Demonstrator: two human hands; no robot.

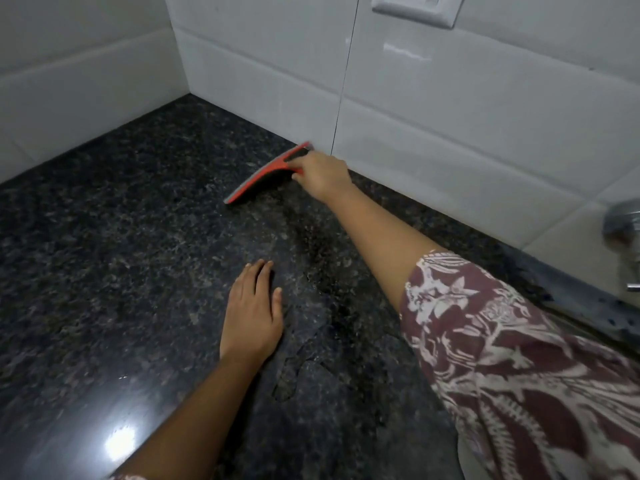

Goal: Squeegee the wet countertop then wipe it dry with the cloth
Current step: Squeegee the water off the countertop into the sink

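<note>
- Squeegee lies with its blade on the countertop, near the tiled wall.
- Right hand grasps its handle with curled fingers.
- Left hand rests flat on the stone, fingers straight.
- Squeegee step seems in hand; water patches remain.
- Next move probably needs a steady pull toward the person; no cloth is visible.
</note>
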